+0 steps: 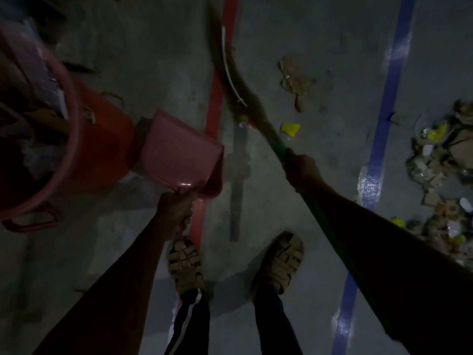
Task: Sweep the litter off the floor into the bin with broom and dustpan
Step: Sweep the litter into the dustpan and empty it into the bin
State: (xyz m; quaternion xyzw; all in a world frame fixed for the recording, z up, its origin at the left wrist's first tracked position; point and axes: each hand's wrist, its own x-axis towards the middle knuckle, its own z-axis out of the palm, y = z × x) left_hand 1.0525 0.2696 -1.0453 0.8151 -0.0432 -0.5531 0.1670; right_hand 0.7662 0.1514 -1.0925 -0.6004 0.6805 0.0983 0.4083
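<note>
Abutting red bin (102, 139), pink dustpan (179, 155), open floor (320, 155) right

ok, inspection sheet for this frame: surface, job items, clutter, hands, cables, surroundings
Surface: grey floor with a red line and a blue line.
Job's things: pink dustpan beside the red bin; broom stretched forward; bin holds rubbish.
Clutter: litter pile right of the blue line; yellow scrap and cardboard scrap between the lines.
Hands: left hand grips the dustpan handle; right hand grips the broom's green handle.
Cables: nothing seen.
Surroundings: dim; sandalled feet below.
</note>
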